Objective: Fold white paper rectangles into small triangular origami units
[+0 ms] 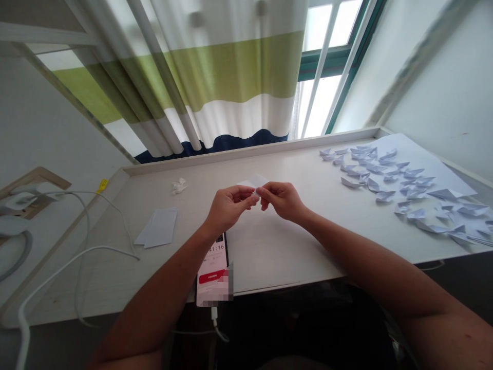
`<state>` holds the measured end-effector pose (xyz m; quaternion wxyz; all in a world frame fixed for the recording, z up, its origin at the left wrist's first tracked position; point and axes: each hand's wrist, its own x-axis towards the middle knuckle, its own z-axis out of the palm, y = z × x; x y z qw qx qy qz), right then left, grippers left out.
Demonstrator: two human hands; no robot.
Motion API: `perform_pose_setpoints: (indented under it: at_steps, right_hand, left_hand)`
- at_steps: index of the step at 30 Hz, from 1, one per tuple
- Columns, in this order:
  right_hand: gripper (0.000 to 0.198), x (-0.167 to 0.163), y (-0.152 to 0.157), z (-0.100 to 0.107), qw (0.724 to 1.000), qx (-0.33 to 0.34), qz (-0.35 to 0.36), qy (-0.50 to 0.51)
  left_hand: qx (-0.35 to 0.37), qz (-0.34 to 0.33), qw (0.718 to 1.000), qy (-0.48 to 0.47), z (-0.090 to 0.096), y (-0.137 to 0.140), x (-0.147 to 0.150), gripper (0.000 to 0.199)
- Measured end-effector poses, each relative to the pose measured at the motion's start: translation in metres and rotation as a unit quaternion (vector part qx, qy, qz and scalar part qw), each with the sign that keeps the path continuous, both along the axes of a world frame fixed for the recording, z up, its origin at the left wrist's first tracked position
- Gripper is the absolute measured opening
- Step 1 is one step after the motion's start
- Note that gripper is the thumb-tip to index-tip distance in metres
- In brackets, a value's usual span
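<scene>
My left hand and my right hand meet above the middle of the white table. Both pinch a small white piece of paper between thumb and fingers; the paper sticks up past the fingertips and looks partly folded. Under my left wrist lies a phone with its screen lit, at the table's near edge. A small stack of white paper slips lies to the left of my hands.
Several folded white paper shapes are spread over the table's right side, on and beside a large white sheet. A crumpled paper scrap lies at the back left. White cables loop across the left. Striped curtain and window behind.
</scene>
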<state>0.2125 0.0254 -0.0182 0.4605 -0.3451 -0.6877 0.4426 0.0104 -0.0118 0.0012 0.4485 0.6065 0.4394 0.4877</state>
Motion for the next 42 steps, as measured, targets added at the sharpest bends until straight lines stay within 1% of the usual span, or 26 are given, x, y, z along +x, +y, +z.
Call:
perform_pose_setpoints:
  at_steps: [3, 6, 12, 15, 17, 19, 23, 25, 27, 29, 30, 32, 34, 35, 37, 39, 42]
  right_hand:
    - [0.059, -0.001, -0.002, 0.001, 1.0, 0.001, 0.011, -0.002]
    - [0.059, -0.001, -0.005, 0.005, 1.0, 0.007, 0.026, -0.016]
    - [0.059, -0.001, -0.006, 0.008, 0.998, -0.015, 0.062, -0.006]
    - [0.058, -0.001, -0.004, 0.005, 0.996, -0.026, 0.081, 0.004]
    - [0.056, -0.002, -0.003, 0.003, 0.995, -0.039, 0.089, 0.017]
    - [0.054, -0.003, -0.002, 0.0, 0.994, -0.044, 0.093, 0.042]
    - [0.049, -0.006, -0.001, -0.005, 0.988, -0.033, 0.1, 0.113]
    - [0.054, -0.005, 0.0, -0.007, 0.987, -0.028, 0.094, 0.125]
    - [0.054, -0.004, 0.001, -0.007, 0.989, -0.022, 0.088, 0.117]
    - [0.049, -0.003, 0.002, -0.006, 0.99, -0.014, 0.082, 0.111]
    - [0.047, -0.003, 0.002, -0.006, 0.99, -0.009, 0.078, 0.114]
    - [0.044, -0.003, 0.003, -0.006, 0.989, -0.002, 0.069, 0.128]
    - [0.042, -0.004, 0.004, -0.007, 0.988, 0.0, 0.06, 0.139]
    - [0.041, -0.003, 0.005, -0.008, 0.989, 0.0, 0.059, 0.139]
    - [0.04, -0.003, 0.007, -0.009, 0.99, 0.004, 0.059, 0.13]
    - [0.04, -0.001, 0.007, -0.01, 0.992, 0.016, 0.058, 0.113]
    - [0.039, 0.001, 0.006, -0.009, 0.994, 0.044, 0.055, 0.083]
  left_hand:
    - [0.011, 0.013, 1.0, 0.012, -0.001, -0.001, 0.0, 0.036]
    - [0.006, 0.015, 1.0, 0.011, -0.001, -0.001, 0.001, 0.032]
    - [-0.058, -0.01, 0.998, -0.035, 0.001, 0.002, -0.001, 0.045]
    - [-0.093, -0.049, 0.994, -0.024, 0.005, 0.003, -0.003, 0.052]
    - [-0.098, -0.067, 0.993, -0.014, 0.006, 0.003, -0.003, 0.053]
    - [-0.082, -0.061, 0.994, -0.023, 0.007, 0.003, -0.002, 0.051]
    - [-0.052, -0.031, 0.996, -0.066, 0.006, 0.004, 0.0, 0.048]
    - [-0.048, -0.025, 0.996, -0.078, 0.006, 0.004, -0.001, 0.048]
    - [-0.055, -0.031, 0.995, -0.075, 0.006, 0.004, -0.003, 0.047]
    - [-0.051, -0.032, 0.997, -0.054, 0.005, 0.004, -0.003, 0.043]
    - [-0.036, -0.025, 0.998, -0.036, 0.005, 0.004, -0.003, 0.04]
    - [0.023, 0.01, 1.0, 0.005, 0.004, 0.003, -0.002, 0.036]
    - [0.085, 0.046, 0.994, 0.045, 0.003, 0.003, -0.001, 0.034]
    - [0.103, 0.055, 0.991, 0.061, 0.003, 0.002, -0.001, 0.034]
    - [0.108, 0.05, 0.99, 0.081, 0.002, 0.002, -0.002, 0.04]
    - [0.094, 0.032, 0.991, 0.086, 0.002, 0.002, -0.004, 0.046]
    - [0.078, 0.018, 0.993, 0.087, 0.001, 0.002, -0.006, 0.045]
